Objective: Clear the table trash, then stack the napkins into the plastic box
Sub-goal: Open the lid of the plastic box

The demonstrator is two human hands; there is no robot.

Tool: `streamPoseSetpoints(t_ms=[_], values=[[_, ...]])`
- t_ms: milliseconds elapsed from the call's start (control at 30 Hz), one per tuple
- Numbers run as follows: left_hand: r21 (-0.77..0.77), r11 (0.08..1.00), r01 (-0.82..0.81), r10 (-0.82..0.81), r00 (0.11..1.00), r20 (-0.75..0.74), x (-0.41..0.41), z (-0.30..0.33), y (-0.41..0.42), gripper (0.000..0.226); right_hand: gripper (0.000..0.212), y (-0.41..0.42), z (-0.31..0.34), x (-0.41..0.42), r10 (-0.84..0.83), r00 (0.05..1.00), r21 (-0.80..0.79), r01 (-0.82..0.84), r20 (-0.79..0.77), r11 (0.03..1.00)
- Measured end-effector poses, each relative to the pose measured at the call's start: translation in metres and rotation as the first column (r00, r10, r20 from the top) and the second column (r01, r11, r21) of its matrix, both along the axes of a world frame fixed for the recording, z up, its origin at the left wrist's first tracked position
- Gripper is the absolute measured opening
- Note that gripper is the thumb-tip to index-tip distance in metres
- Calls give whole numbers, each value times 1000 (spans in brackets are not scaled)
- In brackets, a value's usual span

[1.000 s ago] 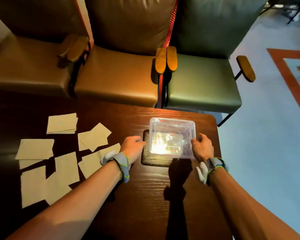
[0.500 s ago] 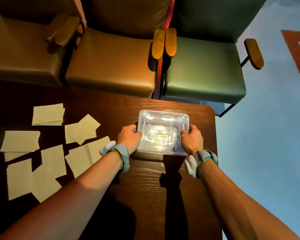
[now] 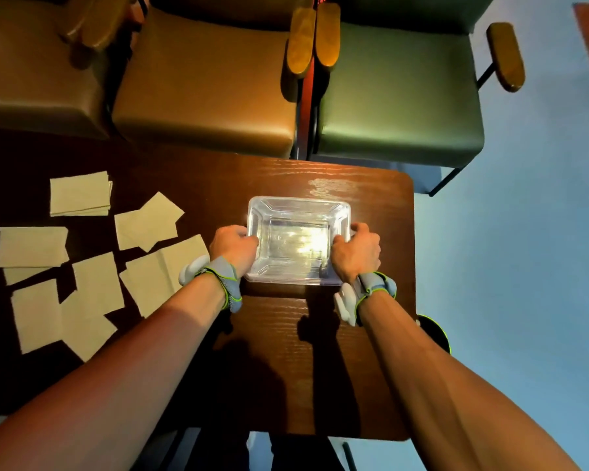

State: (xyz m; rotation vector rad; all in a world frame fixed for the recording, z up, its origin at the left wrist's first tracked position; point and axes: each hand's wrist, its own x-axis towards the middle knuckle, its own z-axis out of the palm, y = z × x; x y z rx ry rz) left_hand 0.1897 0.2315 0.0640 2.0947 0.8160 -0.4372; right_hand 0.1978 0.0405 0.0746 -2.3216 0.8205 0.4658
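- Clear plastic box [image 3: 298,241] sits on the dark wooden table [image 3: 323,368], right of centre and towards the far edge; both hands hold it by its short sides; it shows no napkin inside, only glare on its floor.
- Left hand [image 3: 233,248] is curled against the box's left wall with the fingers closed over the rim; right hand [image 3: 356,253] mirrors it on the right wall; each is closed on the box, not spread.
- Compared with a second ago, the box has come nearer to the person and now lies flat on the bare wood; the dark square mat it stood on earlier no longer shows, though I cannot tell whether it lies hidden beneath the box or was left behind.
- Grip has changed too; a second ago the hands only flanked the box at its near corners, and now they wrap the side walls more fully, which I read as a carrying or sliding hold.
- Napkins [image 3: 82,263] lie scattered in loose, overlapping sheets on the left half of the table, well apart from the box; their pattern matches the earlier views, so none has been moved.
- No trash is visible on the table; judging by that, the clearing step looks done and the stacking has not begun.
- Box placement seems to be the step in hand; the next move probably calls for letting go and reaching left to gather the sheets.
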Motion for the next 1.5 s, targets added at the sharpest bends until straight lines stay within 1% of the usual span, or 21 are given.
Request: streamPoseSetpoints(t_ms=[100,333,500,600,733,900,967,1033,1167,1300,1500], values=[[6,1000,-31,31,998,-47,-13,0,1,15,46,-2,1,-14,-12,1000,24,12,-2,1000],[-20,994,-110,107,989,-106,-38,1,10,15,45,-5,2,-41,-56,997,57,58,-44,997],[-1,991,-133,132,981,-142,-43,7,11,17,38,-10,1,-46,-142,986,100,151,-92,983],[-9,990,-139,136,980,-142,-46,10,11,19,32,-13,2,-49,-178,976,130,194,-125,972],[9,991,-137,137,981,-138,-47,14,9,13,32,-16,0,-52,-188,974,143,206,-127,968],[27,984,-174,176,965,-193,-46,18,12,12,34,-15,-2,-47,-172,972,140,195,-159,971],[30,981,-193,195,955,-224,-44,18,13,15,42,-14,-1,-43,-177,966,129,203,-188,971],[35,979,-198,201,948,-247,-43,19,14,12,45,-15,-1,-40,-167,960,135,200,-224,970],[28,980,-198,199,947,-254,-42,18,16,18,45,-16,-1,-37,-151,953,132,191,-263,973],[29,976,-215,216,945,-247,-44,18,17,17,46,-17,-6,-37,-118,959,128,155,-259,980],[-29,963,-268,252,931,-264,-46,16,20,33,52,-15,-9,-37,-129,947,123,171,-294,978]])
